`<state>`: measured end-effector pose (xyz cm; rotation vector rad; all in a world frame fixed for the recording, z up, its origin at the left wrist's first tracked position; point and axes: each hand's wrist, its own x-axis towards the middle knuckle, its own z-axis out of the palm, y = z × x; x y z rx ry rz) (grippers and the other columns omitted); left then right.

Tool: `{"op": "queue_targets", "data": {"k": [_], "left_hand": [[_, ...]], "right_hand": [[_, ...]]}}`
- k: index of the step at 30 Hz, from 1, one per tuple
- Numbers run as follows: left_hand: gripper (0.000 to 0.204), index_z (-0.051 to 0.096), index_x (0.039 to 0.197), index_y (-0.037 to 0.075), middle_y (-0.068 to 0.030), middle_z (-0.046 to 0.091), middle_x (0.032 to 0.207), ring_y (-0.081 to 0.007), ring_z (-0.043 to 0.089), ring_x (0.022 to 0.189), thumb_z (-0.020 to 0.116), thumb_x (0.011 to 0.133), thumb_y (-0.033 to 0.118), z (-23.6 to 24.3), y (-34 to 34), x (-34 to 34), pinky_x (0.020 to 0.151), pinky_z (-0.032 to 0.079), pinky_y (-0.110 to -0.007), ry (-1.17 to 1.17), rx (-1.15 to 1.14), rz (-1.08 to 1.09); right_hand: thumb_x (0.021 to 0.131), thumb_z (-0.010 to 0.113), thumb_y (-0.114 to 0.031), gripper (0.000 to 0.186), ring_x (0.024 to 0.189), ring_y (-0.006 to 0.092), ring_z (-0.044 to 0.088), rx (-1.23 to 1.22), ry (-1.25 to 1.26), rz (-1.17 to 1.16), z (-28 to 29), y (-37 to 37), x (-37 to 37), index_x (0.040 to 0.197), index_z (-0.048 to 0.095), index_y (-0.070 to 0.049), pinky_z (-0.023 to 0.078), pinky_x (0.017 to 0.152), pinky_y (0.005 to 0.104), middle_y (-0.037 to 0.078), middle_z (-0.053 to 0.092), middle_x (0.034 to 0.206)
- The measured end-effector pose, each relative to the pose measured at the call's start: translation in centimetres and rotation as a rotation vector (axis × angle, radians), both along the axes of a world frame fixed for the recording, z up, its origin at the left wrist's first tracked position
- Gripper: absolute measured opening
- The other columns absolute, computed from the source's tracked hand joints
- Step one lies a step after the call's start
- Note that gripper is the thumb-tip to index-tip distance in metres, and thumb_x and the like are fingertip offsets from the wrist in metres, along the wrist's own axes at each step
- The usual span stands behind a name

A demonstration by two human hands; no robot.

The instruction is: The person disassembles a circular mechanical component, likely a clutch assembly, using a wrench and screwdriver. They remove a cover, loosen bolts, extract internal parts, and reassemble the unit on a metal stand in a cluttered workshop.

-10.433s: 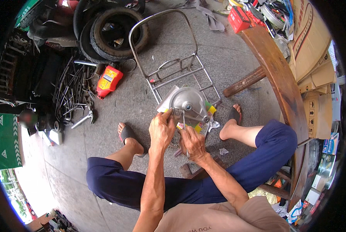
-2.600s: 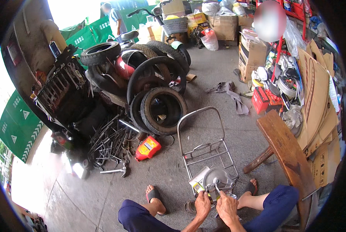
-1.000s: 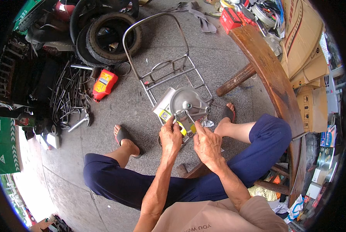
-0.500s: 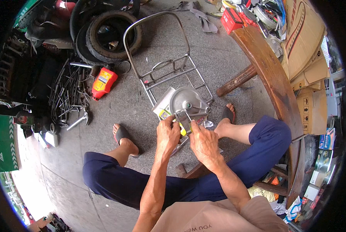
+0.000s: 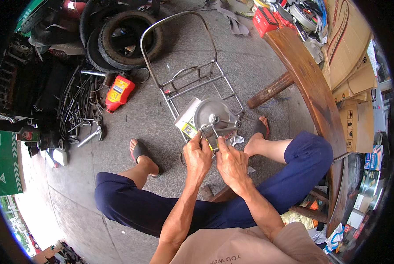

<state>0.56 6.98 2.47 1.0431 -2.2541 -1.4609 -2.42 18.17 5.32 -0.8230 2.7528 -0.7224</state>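
Curled left hand (image 5: 197,155) is pinching the metal plate (image 5: 207,111), lug (image 5: 238,124) pointing right; right hand (image 5: 231,164) is gripping a forward-pointing rod (image 5: 214,130).

The left hand (image 5: 198,157) reaches forward, back up, with its thumb (image 5: 204,144) and index finger (image 5: 195,139) brought together in a pinch. Just to its right, across a narrow gap, the right hand (image 5: 232,163) is also back up, its index finger (image 5: 221,144) pointing ahead and the other fingers curled. Behind the hands, the bare left forearm (image 5: 179,213) and right forearm (image 5: 261,207) spread apart, the right slanting further outward.
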Motion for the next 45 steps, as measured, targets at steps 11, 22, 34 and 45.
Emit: {"op": "queue_targets", "data": {"k": [11, 22, 34, 45], "left_hand": [[0.02, 0.062, 0.1, -0.01, -0.0275, 0.061, 0.072, -0.0407, 0.065, 0.067, 0.054, 0.087, 0.004, -0.6, 1.0, 0.2, 0.057, 0.048, -0.044, 0.013, -0.248, -0.058], [0.04, 0.05, 0.119, -0.012, -0.0191, 0.06, 0.076, -0.0355, 0.061, 0.058, 0.06, 0.085, 0.006, -3.4, 1.4, 1.6, 0.049, 0.048, -0.045, -0.058, -0.547, -0.158], [0.06, 0.062, 0.102, -0.007, -0.0291, 0.065, 0.085, -0.0415, 0.064, 0.08, 0.038, 0.099, 0.048, -4.0, 2.7, 0.9, 0.072, 0.047, -0.049, -0.21, 0.237, 0.002], [0.06, 0.056, 0.075, -0.004, -0.0067, 0.049, 0.055, -0.0148, 0.044, 0.053, 0.041, 0.101, 0.048, -4.7, 3.0, 0.9, 0.049, 0.036, -0.037, 0.023, 0.423, 0.025]], "right_hand": [[0.083, 0.06, -0.01, 0.044, 0.065, 0.0322, 0.065, 0.097, -0.023, 0.043, -0.2, 0.4, -0.8, 0.126, 0.055, 0.0, 0.049, 0.061, 0.0453, 0.013, 0.065, 0.073], [0.084, 0.058, -0.01, 0.046, 0.064, 0.0327, 0.064, 0.155, 0.02, 0.066, -0.4, -0.1, 0.4, 0.129, 0.054, -0.003, 0.049, 0.061, 0.0467, 0.013, 0.065, 0.073], [0.089, 0.054, -0.008, 0.041, 0.069, 0.0369, 0.064, 0.074, -0.11, -0.083, -0.2, 0.6, 0.7, 0.13, 0.056, -0.006, 0.049, 0.063, 0.0473, 0.019, 0.064, 0.073], [0.087, 0.057, -0.015, 0.055, 0.07, 0.0364, 0.064, 0.157, -0.148, -0.067, -0.6, 0.7, 0.5, 0.14, 0.044, -0.013, 0.05, 0.065, 0.0493, 0.017, 0.063, 0.088]]}}
